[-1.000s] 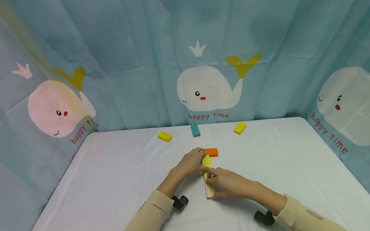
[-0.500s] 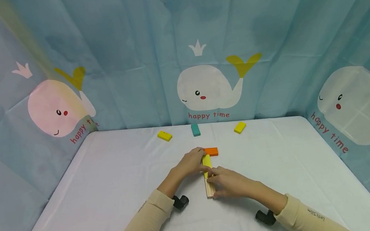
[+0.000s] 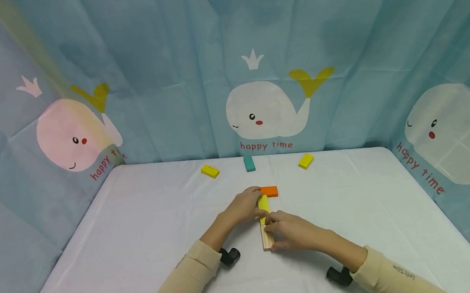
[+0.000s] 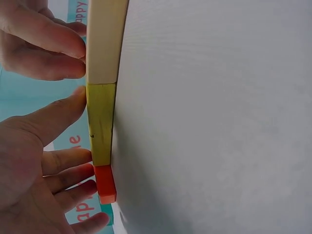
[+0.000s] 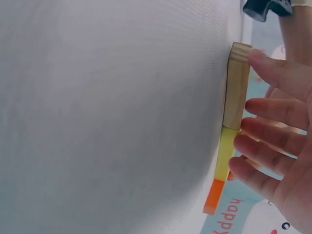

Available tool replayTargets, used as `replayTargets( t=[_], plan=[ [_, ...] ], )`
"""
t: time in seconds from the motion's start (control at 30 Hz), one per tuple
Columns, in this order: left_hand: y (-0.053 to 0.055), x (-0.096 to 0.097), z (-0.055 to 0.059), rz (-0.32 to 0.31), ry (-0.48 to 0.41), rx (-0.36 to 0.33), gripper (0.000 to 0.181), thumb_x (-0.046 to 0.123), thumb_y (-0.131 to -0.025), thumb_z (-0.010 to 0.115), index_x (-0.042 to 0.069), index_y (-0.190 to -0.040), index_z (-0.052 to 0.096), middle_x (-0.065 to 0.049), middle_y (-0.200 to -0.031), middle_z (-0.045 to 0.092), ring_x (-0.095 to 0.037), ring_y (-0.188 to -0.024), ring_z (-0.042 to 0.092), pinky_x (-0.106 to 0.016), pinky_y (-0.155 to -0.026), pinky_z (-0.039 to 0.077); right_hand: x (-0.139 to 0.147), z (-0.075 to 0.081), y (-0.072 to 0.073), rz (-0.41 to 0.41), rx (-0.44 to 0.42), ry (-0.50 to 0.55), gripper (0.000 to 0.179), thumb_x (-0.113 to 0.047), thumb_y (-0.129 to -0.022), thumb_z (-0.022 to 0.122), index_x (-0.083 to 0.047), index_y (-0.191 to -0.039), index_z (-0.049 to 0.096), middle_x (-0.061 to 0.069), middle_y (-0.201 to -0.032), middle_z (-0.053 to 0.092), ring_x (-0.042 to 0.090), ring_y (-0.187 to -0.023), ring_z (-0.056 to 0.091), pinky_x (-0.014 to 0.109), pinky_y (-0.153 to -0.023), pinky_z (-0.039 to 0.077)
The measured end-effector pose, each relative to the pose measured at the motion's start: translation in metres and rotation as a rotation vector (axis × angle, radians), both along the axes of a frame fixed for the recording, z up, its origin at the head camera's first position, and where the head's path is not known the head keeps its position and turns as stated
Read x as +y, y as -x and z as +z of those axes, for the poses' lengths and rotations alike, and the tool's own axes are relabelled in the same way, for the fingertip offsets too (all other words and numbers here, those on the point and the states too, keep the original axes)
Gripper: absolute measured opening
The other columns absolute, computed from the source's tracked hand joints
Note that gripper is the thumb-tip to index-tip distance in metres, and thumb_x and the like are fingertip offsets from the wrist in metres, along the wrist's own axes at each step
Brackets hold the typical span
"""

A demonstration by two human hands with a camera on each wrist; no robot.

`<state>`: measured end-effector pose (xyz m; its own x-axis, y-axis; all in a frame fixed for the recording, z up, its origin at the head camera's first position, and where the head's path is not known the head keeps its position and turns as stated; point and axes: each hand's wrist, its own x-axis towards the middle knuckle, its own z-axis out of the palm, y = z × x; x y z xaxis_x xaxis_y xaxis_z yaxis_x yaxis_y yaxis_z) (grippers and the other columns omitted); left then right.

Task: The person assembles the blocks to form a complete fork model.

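On the white table, a yellow block and a plain wooden block lie end to end in a line. An orange block lies crosswise at the far end. My left hand rests over the yellow block; in the left wrist view its thumb and fingers, nearly straight, touch the block's upper edge. My right hand lies along the wooden block, thumb at the near end, the other fingers extended and spread at the top. The left hand covers part of the orange block.
Farther back lie a yellow block, a teal block and another yellow block. Blue curtains with whale prints hang behind and beside the table. Black wrist cameras sit below both hands.
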<state>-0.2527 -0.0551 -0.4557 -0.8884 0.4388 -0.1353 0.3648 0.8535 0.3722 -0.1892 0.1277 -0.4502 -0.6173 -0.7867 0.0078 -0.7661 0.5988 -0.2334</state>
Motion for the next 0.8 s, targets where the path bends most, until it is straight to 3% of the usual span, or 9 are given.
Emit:
replayTargets(
  t=[0.43, 0.8],
  plan=[
    [-0.003, 0.001, 0.002, -0.036, 0.021, 0.069, 0.059, 0.039, -0.086, 0.073, 0.005, -0.132, 0.059, -0.009, -0.143, 0.053, -0.025, -0.136, 0.046, -0.042, -0.113, 0.039, 0.002, 0.003, 0.002, -0.003, 0.000, 0.035, 0.042, -0.036, -0.080, 0.079, -0.008, -0.110, 0.072, 0.002, -0.116, 0.063, 0.016, -0.107, 0.058, 0.029, -0.092, 0.053],
    [-0.007, -0.002, 0.007, -0.047, 0.000, 0.047, 0.056, 0.038, -0.087, 0.072, 0.006, -0.131, 0.059, -0.008, -0.142, 0.054, -0.024, -0.135, 0.047, -0.042, -0.113, 0.039, 0.014, 0.021, 0.016, -0.099, -0.094, 0.107, 0.039, -0.026, -0.085, 0.075, -0.004, -0.118, 0.069, 0.004, -0.117, 0.063, 0.020, -0.108, 0.059, 0.037, -0.093, 0.053]
  ],
)
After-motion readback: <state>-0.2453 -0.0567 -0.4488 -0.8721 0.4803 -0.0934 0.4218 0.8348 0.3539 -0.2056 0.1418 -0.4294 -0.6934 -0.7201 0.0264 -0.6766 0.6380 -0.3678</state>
